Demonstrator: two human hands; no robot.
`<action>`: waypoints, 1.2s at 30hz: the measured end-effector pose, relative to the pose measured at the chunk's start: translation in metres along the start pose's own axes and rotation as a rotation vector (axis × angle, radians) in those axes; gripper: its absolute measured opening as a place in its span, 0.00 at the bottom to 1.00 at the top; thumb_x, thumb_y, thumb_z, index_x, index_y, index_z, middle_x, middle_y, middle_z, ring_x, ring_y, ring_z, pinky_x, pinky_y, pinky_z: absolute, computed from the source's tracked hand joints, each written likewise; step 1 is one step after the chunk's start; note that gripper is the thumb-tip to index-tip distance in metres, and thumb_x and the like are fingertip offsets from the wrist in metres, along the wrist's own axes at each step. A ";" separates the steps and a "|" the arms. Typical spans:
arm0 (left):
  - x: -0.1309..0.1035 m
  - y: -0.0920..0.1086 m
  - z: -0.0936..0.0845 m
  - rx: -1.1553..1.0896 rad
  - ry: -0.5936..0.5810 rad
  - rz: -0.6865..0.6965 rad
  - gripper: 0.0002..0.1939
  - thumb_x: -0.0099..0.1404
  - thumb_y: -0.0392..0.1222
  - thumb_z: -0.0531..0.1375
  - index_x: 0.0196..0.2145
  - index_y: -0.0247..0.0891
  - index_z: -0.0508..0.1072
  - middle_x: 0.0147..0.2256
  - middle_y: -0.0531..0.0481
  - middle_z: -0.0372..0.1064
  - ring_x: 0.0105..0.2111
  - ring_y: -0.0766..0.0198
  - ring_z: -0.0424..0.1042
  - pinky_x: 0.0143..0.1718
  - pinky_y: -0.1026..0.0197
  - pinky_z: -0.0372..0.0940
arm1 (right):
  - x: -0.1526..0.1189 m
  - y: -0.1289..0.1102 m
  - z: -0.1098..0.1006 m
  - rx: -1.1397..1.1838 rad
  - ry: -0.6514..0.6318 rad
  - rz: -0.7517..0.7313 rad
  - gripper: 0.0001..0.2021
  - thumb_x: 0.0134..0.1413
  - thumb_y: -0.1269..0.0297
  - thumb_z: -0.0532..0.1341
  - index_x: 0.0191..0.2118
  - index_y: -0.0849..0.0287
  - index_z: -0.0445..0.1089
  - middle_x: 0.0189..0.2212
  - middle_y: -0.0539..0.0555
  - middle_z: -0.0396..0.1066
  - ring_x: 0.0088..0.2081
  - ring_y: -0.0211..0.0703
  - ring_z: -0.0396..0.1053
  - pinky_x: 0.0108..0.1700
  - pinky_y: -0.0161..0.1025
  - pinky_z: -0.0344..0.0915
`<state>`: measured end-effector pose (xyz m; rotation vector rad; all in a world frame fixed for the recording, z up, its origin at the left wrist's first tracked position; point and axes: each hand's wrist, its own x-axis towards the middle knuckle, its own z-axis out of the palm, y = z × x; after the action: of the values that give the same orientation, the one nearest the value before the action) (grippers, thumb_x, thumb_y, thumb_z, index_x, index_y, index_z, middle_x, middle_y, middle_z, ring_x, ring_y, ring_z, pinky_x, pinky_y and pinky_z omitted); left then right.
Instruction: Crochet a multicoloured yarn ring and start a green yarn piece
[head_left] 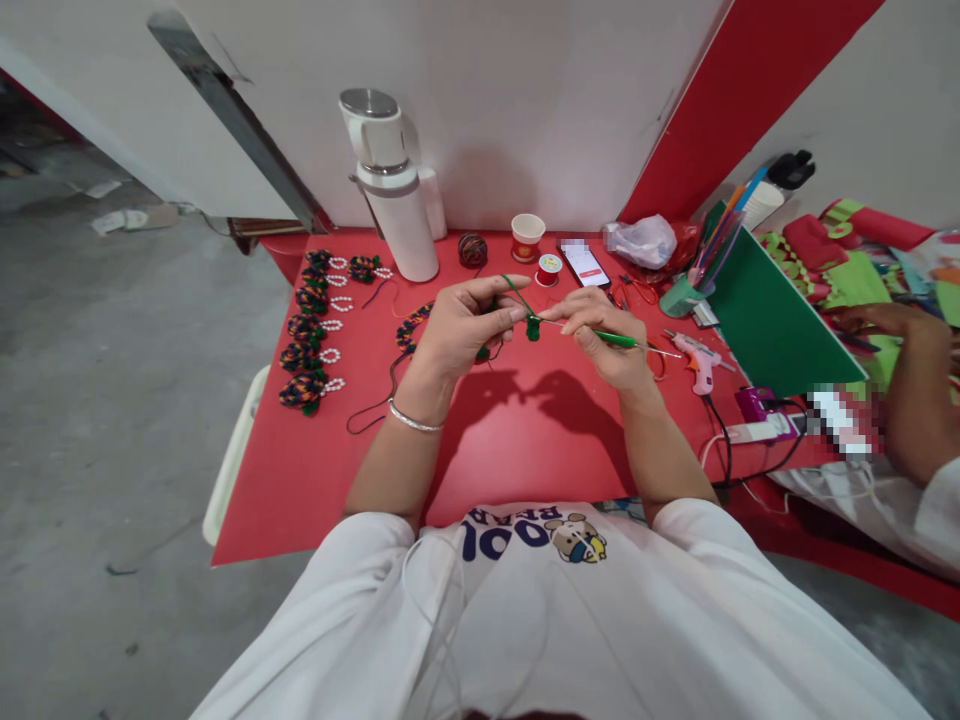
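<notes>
Over the red table point(300, 495), my left hand point(466, 325) is closed on green yarn point(514, 291), with a strand stretched up over its fingers. My right hand point(606, 335) grips a crochet hook point(615, 339) with a green handle. The hook's thin metal shaft points left and meets a small dark green crocheted piece point(533, 328) hanging between my hands. Below my left fingers more dark green yarn shows in part. A multicoloured braided piece point(409, 327) lies beside my left hand, partly hidden by it.
Multicoloured knitted pieces with white bead loops point(303, 357) line the left side. Behind stand a white flask point(401, 220), yarn ball point(472, 250), paper cup point(527, 238), thread spool point(549, 269) and phone point(583, 263). Rightward are a pen holder point(682, 297), pink glue gun point(701, 362), cables, green divider point(780, 315) and another person's arm point(919, 390).
</notes>
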<state>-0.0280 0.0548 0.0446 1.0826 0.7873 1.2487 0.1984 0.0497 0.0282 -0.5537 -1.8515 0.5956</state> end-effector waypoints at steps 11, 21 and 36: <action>0.000 0.000 0.002 0.002 0.004 -0.008 0.25 0.46 0.42 0.81 0.43 0.36 0.85 0.25 0.53 0.73 0.19 0.72 0.67 0.17 0.67 0.55 | -0.002 0.003 0.000 -0.016 0.004 -0.016 0.09 0.72 0.53 0.62 0.42 0.45 0.79 0.48 0.49 0.86 0.48 0.50 0.78 0.56 0.61 0.73; 0.001 0.000 0.004 0.004 0.043 -0.013 0.25 0.45 0.41 0.81 0.42 0.36 0.85 0.24 0.53 0.74 0.18 0.72 0.67 0.16 0.68 0.54 | -0.001 0.001 0.001 -0.097 -0.011 -0.017 0.09 0.71 0.52 0.62 0.42 0.44 0.78 0.47 0.49 0.86 0.47 0.50 0.77 0.55 0.60 0.73; 0.003 -0.009 0.010 -0.114 -0.016 -0.106 0.32 0.44 0.47 0.83 0.46 0.36 0.83 0.20 0.58 0.69 0.16 0.72 0.65 0.15 0.68 0.50 | -0.006 -0.001 0.016 -0.336 0.093 -0.251 0.06 0.72 0.57 0.61 0.45 0.44 0.77 0.51 0.49 0.85 0.47 0.49 0.77 0.53 0.56 0.72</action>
<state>-0.0155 0.0559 0.0392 0.9459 0.7434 1.1798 0.1851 0.0432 0.0191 -0.5456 -1.9057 0.0892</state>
